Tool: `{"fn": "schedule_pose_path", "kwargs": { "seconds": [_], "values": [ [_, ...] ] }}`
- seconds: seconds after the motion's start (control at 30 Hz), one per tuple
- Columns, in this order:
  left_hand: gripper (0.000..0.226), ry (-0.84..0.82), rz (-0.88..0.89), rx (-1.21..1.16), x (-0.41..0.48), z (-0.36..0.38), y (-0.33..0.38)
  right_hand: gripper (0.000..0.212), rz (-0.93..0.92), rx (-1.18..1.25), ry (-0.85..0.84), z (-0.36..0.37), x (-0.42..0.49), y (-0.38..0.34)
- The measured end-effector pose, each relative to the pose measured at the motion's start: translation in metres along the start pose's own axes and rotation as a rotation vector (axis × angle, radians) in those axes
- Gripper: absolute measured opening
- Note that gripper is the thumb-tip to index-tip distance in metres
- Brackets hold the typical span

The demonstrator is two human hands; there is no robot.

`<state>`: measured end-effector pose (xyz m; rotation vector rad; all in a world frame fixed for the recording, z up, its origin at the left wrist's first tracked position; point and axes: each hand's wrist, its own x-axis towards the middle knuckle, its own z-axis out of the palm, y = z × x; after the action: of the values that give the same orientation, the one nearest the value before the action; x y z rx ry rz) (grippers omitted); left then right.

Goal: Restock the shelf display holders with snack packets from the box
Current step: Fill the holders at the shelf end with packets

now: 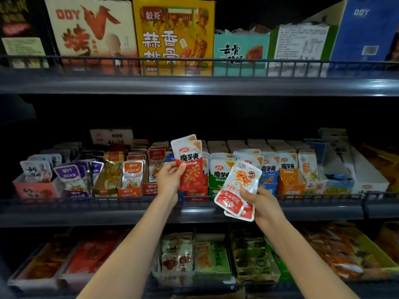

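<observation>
Mid-restock, we reckon. Our left hand (pixel 169 179) has fingers and thumb pinched on a couple of red konjac pkts (pixel 191 167), upright, w/ the red holder (pixel 195 194) at their 6 o'clock on the middle shelf (pixel 86 212). Our right hand (pixel 262 203), at 4 o'clock of the left, grips a small stack of white-red pkts (pixel 238 190), upside-down, in front of the green holder (pixel 216 187). Most holders look well filled; neither handful is slotted yet. Supply box isn't in view, so we can't tell what's left.
</observation>
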<state>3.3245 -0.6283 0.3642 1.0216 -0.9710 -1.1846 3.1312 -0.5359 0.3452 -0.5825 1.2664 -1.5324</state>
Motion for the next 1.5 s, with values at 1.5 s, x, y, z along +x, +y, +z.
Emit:
{"fn": "schedule_pose_path", "kwargs": {
  "seconds": [1.5],
  "values": [
    [0.032, -0.173, 0.494, 0.665, 0.004, -0.020, 0.000, 0.025, 0.052, -0.208, -0.171, 0.035, 0.015, 0.001]
  ]
}}
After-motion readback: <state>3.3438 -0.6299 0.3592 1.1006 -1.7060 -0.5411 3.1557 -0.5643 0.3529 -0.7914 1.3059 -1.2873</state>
